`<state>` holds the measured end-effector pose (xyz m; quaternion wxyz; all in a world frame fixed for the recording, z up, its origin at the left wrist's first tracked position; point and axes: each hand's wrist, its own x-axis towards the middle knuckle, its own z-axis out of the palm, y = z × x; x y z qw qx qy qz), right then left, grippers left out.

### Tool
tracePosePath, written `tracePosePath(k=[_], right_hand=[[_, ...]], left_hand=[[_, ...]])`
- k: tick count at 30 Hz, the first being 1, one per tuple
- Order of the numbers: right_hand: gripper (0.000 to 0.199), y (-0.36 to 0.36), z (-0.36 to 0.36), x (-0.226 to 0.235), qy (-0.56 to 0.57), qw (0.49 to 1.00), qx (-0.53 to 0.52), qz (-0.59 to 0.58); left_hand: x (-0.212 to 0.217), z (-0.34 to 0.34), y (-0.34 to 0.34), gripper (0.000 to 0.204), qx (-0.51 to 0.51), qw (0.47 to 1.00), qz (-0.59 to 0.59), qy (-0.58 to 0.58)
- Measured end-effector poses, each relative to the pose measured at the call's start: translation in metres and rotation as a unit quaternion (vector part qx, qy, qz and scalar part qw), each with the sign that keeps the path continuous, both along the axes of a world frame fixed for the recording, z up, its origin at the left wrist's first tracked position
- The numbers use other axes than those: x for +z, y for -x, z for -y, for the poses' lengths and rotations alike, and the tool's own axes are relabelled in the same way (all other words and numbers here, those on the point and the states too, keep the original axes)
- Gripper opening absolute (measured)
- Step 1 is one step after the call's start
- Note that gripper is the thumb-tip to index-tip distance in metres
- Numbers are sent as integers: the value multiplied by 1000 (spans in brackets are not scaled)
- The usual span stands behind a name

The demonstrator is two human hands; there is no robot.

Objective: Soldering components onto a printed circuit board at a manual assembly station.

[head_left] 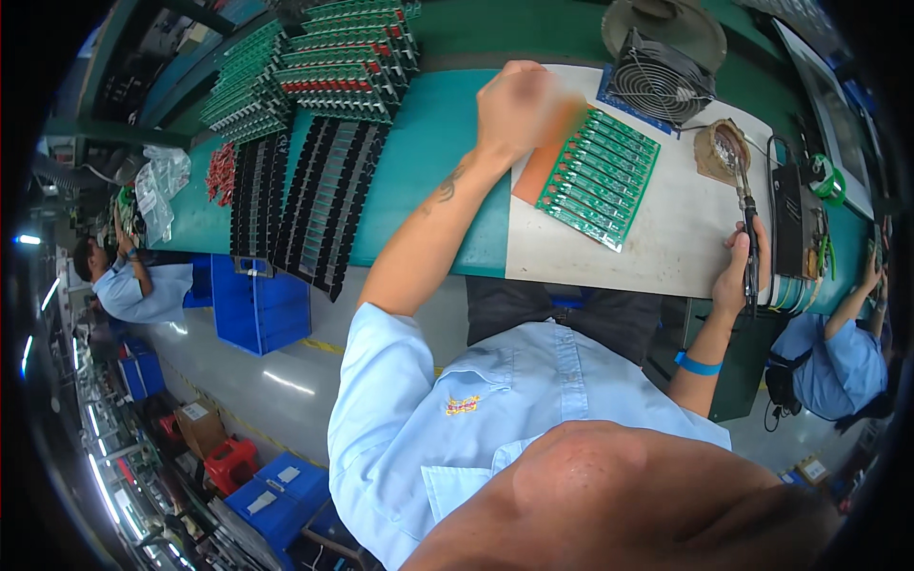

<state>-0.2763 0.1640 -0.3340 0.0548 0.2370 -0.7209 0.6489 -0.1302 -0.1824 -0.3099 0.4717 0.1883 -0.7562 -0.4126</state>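
My left hand (pixel 514 112) is at the far left corner of a green circuit board panel (pixel 609 176), over an orange-brown sheet (pixel 539 174) under the panel. Its fingers are smeared, so what they touch or hold cannot be made out. Many narrow boards with silvery solder points make up the panel, lying tilted on a white mat (pixel 671 243). At the bench's near right edge, my right hand (pixel 733 276) grips a black soldering iron (pixel 751 228). The iron's metal end points away from me, at a round brown tip-cleaning holder (pixel 710 157) with shiny bits inside.
A black fan (pixel 659 86) stands behind the panel, and a black box (pixel 788 214) right of the iron. Stacked circuit boards (pixel 338 57), black slotted racks (pixel 328 205), red parts (pixel 220 176) and a clear bag (pixel 162 190) occupy the left. Two people in light-blue shirts work either side.
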Motion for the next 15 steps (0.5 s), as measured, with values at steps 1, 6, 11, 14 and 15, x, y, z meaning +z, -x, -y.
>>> tracePosePath(k=[1,6,11,14,15], right_hand=[[34,0,1,1,-7,1000,5,-6],[35,1,4,4,-3,1000,-2,2],[35,0,4,5,0,1000,-6,-6],[35,0,6,8,-6,1000,-12,-12],[35,0,7,10,0,1000,-19,-3]], left_hand=[[0,-1,-2,13,10,1000,4,-2],[2,-4,-2,15,-38,999,9,-32],[3,-8,-3,14,-42,998,19,-32],[3,-10,-5,14,-46,998,35,-19],[3,-10,-4,13,-47,998,39,-15]])
